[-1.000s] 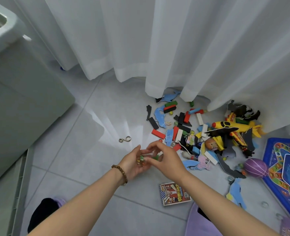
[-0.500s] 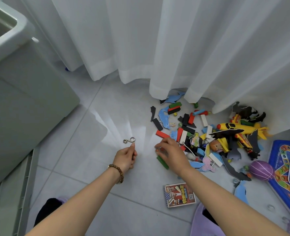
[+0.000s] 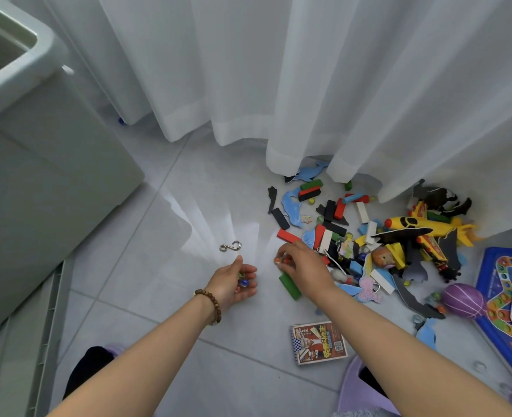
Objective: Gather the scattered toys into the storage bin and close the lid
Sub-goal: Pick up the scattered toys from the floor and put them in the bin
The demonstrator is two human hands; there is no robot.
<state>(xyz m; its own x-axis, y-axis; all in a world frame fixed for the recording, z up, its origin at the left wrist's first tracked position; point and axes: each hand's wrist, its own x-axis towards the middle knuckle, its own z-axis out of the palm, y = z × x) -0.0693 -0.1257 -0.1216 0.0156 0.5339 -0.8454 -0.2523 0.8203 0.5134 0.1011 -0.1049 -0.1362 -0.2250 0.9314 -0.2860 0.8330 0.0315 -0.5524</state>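
Orange marble (image 3: 277, 260) between curled right fingers (image 3: 288, 253)

A sheer white curtain (image 3: 309, 70) hung in deep folds, its hemmed edge reaching down to a floor of glossy pale grey tiles (image 3: 164, 206) with thin grout lines. Streaks of light fanned across the tiles below the hem. Low in view a lilac slipper (image 3: 351, 395) showed at the right and a sliver of another (image 3: 115, 350) at the left, beside a dark sock (image 3: 86, 368). A brown wooden-bead bracelet (image 3: 211, 303) circled a wrist.

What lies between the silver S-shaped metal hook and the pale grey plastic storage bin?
Only bare glossy tile floor separates hook and bin, head view.
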